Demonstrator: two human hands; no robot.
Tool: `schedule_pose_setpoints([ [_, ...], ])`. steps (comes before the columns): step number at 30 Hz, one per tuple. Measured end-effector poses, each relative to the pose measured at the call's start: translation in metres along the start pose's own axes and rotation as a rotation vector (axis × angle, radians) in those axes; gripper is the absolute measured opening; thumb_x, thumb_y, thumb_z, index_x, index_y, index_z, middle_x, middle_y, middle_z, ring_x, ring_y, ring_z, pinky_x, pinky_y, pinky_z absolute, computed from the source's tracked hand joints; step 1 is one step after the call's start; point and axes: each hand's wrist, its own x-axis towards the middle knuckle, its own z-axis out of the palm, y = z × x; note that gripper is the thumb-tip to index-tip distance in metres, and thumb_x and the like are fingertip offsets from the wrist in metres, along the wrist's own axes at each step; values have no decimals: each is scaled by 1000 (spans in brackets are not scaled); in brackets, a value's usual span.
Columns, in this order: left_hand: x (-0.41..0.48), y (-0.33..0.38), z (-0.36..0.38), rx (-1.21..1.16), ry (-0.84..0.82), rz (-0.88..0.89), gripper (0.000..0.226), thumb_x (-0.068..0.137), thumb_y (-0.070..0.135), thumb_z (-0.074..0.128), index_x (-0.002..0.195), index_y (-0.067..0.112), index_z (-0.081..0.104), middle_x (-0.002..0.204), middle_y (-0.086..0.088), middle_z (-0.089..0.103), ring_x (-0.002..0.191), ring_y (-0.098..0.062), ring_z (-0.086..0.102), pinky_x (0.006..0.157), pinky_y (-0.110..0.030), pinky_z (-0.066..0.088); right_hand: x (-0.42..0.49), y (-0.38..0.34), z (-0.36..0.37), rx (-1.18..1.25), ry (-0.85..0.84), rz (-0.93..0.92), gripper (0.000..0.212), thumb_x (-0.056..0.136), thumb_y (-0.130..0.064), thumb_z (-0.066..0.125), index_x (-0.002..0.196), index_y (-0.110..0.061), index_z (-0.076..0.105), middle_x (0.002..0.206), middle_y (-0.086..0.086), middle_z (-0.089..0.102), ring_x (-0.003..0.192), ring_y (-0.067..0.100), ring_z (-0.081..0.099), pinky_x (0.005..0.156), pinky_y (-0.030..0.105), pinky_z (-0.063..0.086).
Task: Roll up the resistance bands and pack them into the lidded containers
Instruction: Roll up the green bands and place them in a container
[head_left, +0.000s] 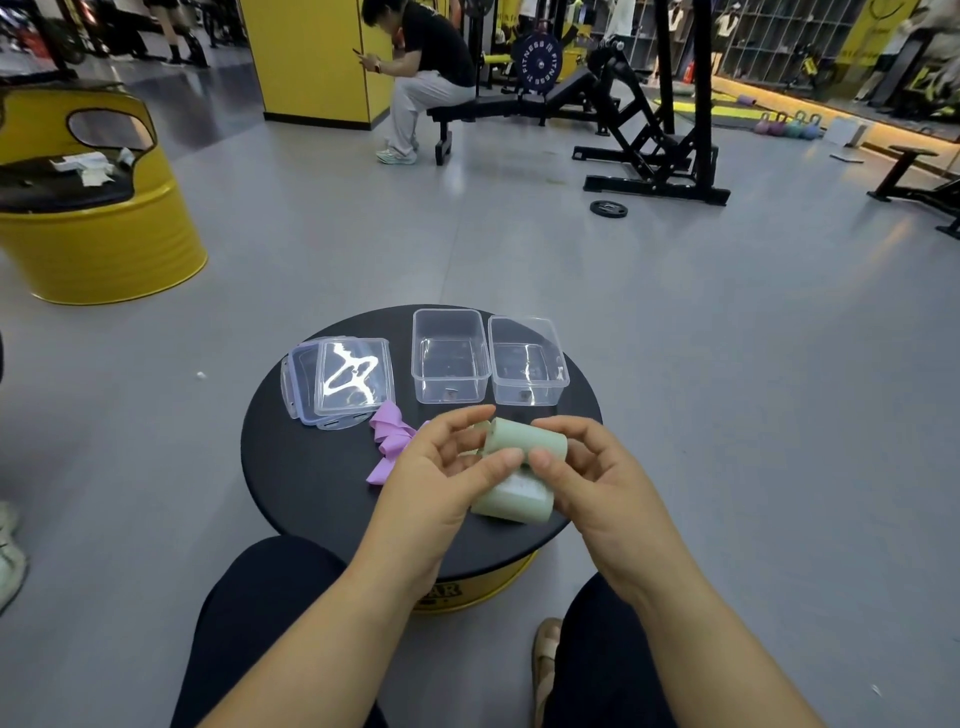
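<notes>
A pale green resistance band (524, 447), partly rolled, is held over the near side of a round black table (311, 483). My left hand (441, 473) pinches its left end, and my right hand (587, 473) pinches its right end; the loose tail hangs down between them. A purple band (389, 441) lies crumpled on the table left of my hands. Two clear, lidless containers (451, 356) (527, 361) stand side by side at the table's far edge. Two clear lids (337, 382) lie stacked at the far left.
The table top sits on a yellow drum (488, 582) between my knees. A yellow barrel seat (93, 208) stands at the far left. A person sits on a bench (488, 106) beyond, and a weight plate (609, 209) lies on the grey floor.
</notes>
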Motion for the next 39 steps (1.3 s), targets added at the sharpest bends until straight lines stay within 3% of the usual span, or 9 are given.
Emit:
schedule_pose_setpoints([
  [4,2,-7,0,-91,26,-91,53,59,29,78,107,10,65,99,-5,72,96,-21,65,90,-43,50,-2,4,6,1,29,-34,25,70,-17,71,94,-24,65,87,0,71,81,10,67,68,23,55],
  [9,4,-9,-2,-120,0,-128,52,61,26,73,108,4,66,102,-9,71,94,-20,64,87,-40,51,-4,7,9,-7,47,-58,28,79,3,67,97,-18,62,90,3,68,80,6,68,67,19,53],
  [14,9,-4,-10,-252,-40,-159,38,68,15,65,103,2,64,88,-7,72,74,-15,66,57,-22,52,-2,1,-1,-146,-128,-11,35,75,-10,74,105,-25,63,107,9,65,93,22,67,85,34,55],
  [18,11,-1,-17,-311,-117,-246,32,71,14,67,100,1,66,102,-15,69,89,-24,65,67,-27,56,4,-16,-11,-386,-262,-24,45,69,-16,78,109,-29,61,110,0,63,92,22,64,83,35,55],
  [22,13,4,-21,-239,-275,-315,58,66,19,73,117,-3,60,120,-23,61,107,-33,60,86,-38,53,13,-38,-15,-700,-428,-150,72,65,-12,85,125,-33,50,120,-16,53,98,8,54,79,28,52],
  [26,11,9,-21,-218,-394,-335,43,67,12,71,108,1,67,111,-16,67,97,-25,66,78,-31,55,19,-45,-14,-858,-524,-233,69,60,-21,88,119,-35,54,110,-14,58,96,10,54,75,24,49],
  [31,7,3,-17,-251,-324,-411,52,68,16,77,114,-3,63,118,-22,63,103,-30,63,81,-34,56,22,-39,-17,-945,-471,-410,61,57,-34,85,111,-23,62,98,-16,60,84,10,55,68,21,46],
  [35,3,0,-11,-228,-155,-402,38,64,15,70,99,1,69,98,-15,72,78,-20,71,65,-26,58,24,-29,-23,-982,-427,-467,55,58,-37,82,107,-36,58,95,-20,56,75,10,51,65,12,41],
  [39,2,-4,-6,-135,-95,-339,18,75,9,68,92,3,70,93,-12,74,78,-18,71,65,-25,57,27,-23,-26,-1200,-396,-528,50,59,-45,66,108,-33,59,94,-26,50,75,-10,46,61,8,35],
])
